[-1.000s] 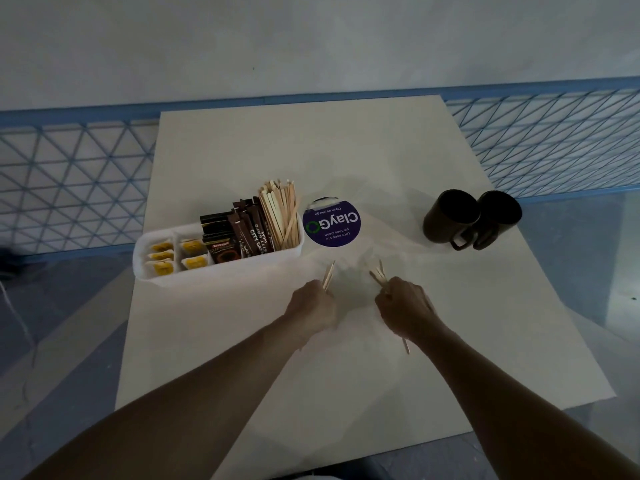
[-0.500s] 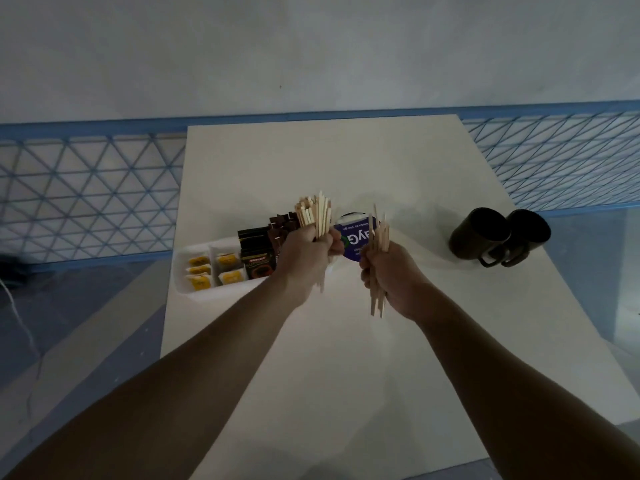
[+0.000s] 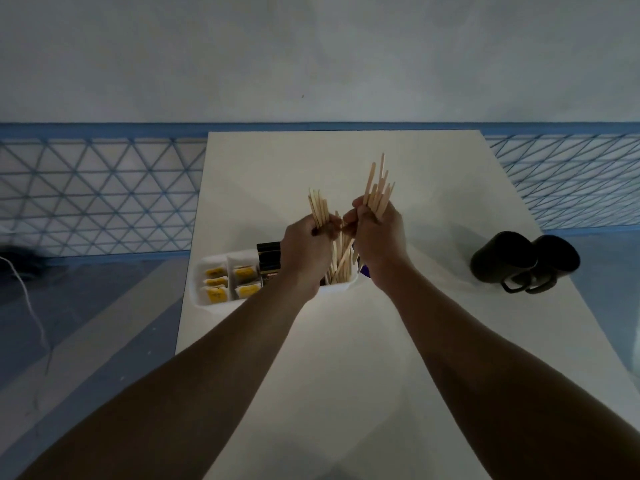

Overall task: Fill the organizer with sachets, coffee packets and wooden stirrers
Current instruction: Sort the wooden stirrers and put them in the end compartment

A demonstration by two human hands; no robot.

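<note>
Nearest me the desk [image 3: 346, 358] is just bare white top, so loads of elbow room. Further out sits the white organizer [image 3: 198, 278], left of centre, its long side running left to right: yellow sachets [image 3: 216, 284] in the left compartments, dark coffee packets [image 3: 269, 258] in the middle, and some wooden stirrers [image 3: 341, 265] leaning in the right-end slot. Both my hands hover right above that end, nearly knuckle to knuckle. My left hand [image 3: 304, 252] is fisted round one bundle [image 3: 318, 211] of stirrers, and my right hand [image 3: 381, 242] grips a second bundle [image 3: 378, 192]. Both bundles stand roughly upright, with the tips fanning out away from me. So the slot lies straight down between my wrists, and I reckon the left hand is a touch more squarely over it. Seems like a plain drop, bottom ends first, minding the slot's narrow walls and the sticks leaning in there. Two dark mugs [image 3: 519, 263] sit well off to the right, out of the way, with open desk beyond.
</note>
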